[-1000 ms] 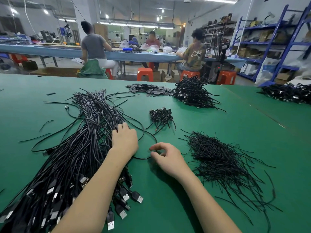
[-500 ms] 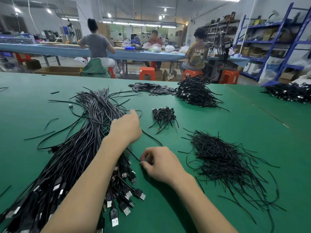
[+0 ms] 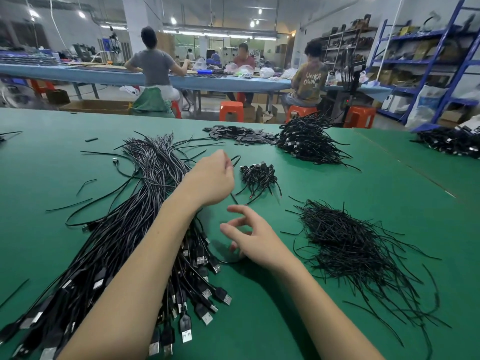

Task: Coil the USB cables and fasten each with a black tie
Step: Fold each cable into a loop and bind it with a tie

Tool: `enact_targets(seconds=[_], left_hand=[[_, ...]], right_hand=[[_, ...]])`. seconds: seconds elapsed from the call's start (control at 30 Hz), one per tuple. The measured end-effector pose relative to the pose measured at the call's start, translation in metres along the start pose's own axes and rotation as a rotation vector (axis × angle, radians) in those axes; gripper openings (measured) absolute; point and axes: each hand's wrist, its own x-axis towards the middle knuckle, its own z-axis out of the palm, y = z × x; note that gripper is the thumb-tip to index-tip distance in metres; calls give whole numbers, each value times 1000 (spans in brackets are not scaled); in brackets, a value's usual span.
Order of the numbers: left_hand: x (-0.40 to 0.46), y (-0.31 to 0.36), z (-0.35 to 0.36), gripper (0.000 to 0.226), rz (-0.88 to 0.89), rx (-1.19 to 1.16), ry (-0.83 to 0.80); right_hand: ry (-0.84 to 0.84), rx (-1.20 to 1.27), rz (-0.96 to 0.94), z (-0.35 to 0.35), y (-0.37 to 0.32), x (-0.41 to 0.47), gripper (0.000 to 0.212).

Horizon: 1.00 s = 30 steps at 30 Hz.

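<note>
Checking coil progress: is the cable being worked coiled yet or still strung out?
Strung out. The cable runs in one loose arc from the left hand to the right hand.

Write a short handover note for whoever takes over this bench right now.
Left hand: raised, gripping one thin black USB cable.
Right hand: fingers loosely curled over that cable's loop near the green table.
Long bundle of uncoiled black USB cables lies left; loose black ties right.
Done: small heap of tied coils.
Left: nearly the whole bundle.
</note>
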Motion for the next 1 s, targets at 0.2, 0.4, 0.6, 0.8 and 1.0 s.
enact_targets(seconds=[0.2, 0.4, 0.6, 0.8, 1.0], left_hand=[[-9, 15, 4, 17, 20, 38, -104], [-15, 35, 2, 14, 58, -213, -102], [-20, 43, -15, 20, -56, -839, -145], [-10, 38, -2, 32, -97, -898, -52], [-8, 12, 3, 51, -53, -444, -392]], right_hand=[[-20, 145, -29, 0, -16, -1, 39], [-3, 124, -81, 2, -31, 3, 14], [189, 6, -144, 1, -43, 12, 24], [102, 230, -29, -24, -58, 9, 65], [339, 386, 11, -58, -60, 8, 79]])
